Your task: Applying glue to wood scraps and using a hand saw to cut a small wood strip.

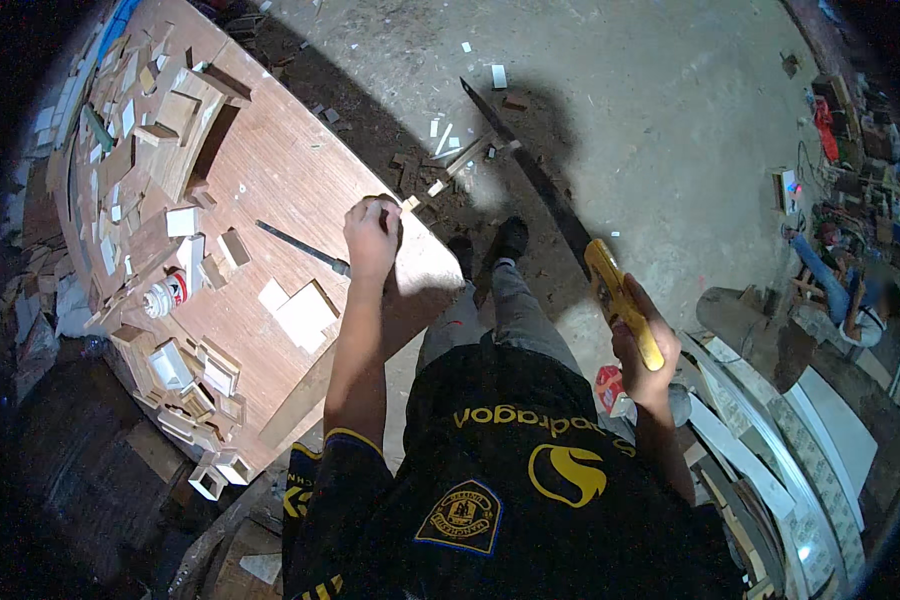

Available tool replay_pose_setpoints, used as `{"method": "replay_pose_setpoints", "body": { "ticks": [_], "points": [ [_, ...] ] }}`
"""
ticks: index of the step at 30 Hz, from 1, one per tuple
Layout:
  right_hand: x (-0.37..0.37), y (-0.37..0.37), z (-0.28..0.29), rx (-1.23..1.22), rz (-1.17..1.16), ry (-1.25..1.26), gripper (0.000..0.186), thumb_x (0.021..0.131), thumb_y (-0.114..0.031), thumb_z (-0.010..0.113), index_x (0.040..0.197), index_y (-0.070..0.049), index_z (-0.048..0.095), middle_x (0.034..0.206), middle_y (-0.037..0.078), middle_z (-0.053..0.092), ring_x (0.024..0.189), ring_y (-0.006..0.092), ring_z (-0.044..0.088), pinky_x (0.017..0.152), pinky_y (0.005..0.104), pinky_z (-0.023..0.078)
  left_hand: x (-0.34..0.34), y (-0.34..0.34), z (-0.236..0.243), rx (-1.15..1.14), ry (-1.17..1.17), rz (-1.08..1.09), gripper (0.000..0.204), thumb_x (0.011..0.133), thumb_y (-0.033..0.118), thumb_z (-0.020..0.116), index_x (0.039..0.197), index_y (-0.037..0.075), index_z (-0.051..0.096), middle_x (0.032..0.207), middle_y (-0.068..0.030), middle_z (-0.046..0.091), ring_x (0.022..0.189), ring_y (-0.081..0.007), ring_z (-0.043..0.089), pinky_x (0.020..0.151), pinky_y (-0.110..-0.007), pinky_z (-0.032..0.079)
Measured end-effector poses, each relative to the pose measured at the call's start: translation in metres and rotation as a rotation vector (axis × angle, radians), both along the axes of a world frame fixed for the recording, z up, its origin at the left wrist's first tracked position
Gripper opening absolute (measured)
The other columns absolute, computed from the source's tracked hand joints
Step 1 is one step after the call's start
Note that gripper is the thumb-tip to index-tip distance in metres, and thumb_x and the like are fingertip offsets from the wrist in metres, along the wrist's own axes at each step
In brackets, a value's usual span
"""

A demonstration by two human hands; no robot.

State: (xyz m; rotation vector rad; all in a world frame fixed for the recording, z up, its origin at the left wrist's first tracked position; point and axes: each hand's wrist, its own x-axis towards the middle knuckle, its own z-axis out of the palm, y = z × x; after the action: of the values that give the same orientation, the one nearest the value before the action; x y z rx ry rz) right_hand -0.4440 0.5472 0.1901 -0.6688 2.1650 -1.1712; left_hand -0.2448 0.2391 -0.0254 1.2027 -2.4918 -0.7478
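My right hand (646,345) is wrapped round the yellow handle of a handsaw (555,205), its long dark blade slanting up and left above the floor. At the corner of the wooden table (300,160), my left hand (372,240) is closed, fingers curled. A small pale wood piece (409,204) shows at its fingertips; how far it reaches into the hand is hidden. Beyond it a thin wooden strip (465,163) runs toward the blade; I cannot tell whether the two pieces join. The blade is apart from my left hand.
On the table lie a slim dark tool (300,247), pale flat pieces (305,315), a wooden box-like frame (195,130), a white bottle (165,295) and several small wooden blocks (195,390). Offcuts litter the floor. Curved panels (795,470) and a seated person (855,300) are at right.
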Motion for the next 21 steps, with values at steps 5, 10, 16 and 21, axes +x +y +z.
{"method": "replay_pose_setpoints", "body": {
  "ticks": [5,10,16,21],
  "points": [
    [-0.001,-0.005,-0.001,-0.008,0.007,-0.005,0.050,0.081,0.009,0.065,0.130,0.004,0.056,0.128,0.018,0.064,0.112,0.0216,0.064,0.095,0.0321,0.048,0.007,0.023,0.002,0.122,0.069,-0.090,0.013,0.084,0.007,0.066,0.096,0.004,0.062,0.102,-0.0156,0.061,0.099,-0.0375,0.055,0.089,-0.047,0.045],
    [0.002,-0.007,0.000,0.024,0.035,0.015,0.047,0.082,0.008,0.065,0.128,0.003,0.058,0.127,0.018,0.064,0.112,0.0230,0.065,0.096,0.0329,0.048,0.012,0.035,0.013,-0.005,0.111,-0.140,0.028,0.084,0.005,0.065,0.111,0.003,0.057,0.111,-0.0178,0.058,0.103,-0.0367,0.056,0.093,-0.044,0.044],
    [0.006,-0.010,0.001,0.037,0.032,-0.019,0.039,0.085,0.006,0.065,0.123,0.002,0.061,0.127,0.019,0.064,0.112,0.0255,0.065,0.097,0.0344,0.048,0.004,0.020,0.073,1.154,1.098,0.763,0.023,0.099,0.000,0.052,0.121,-0.002,0.049,0.124,-0.0167,0.054,0.108,-0.0291,0.063,0.097,-0.038,0.055],
    [0.017,-0.037,-0.009,-0.085,0.245,0.087,0.031,0.085,0.002,0.070,0.115,-0.003,0.066,0.092,0.008,0.071,0.080,0.0126,0.067,0.068,0.0275,0.051,-0.006,0.028,0.133,1.406,1.224,0.597,0.019,0.100,0.006,0.049,0.117,-0.003,0.049,0.127,-0.0206,0.053,0.121,-0.0397,0.056,0.099,-0.046,0.055]
  ]
}}
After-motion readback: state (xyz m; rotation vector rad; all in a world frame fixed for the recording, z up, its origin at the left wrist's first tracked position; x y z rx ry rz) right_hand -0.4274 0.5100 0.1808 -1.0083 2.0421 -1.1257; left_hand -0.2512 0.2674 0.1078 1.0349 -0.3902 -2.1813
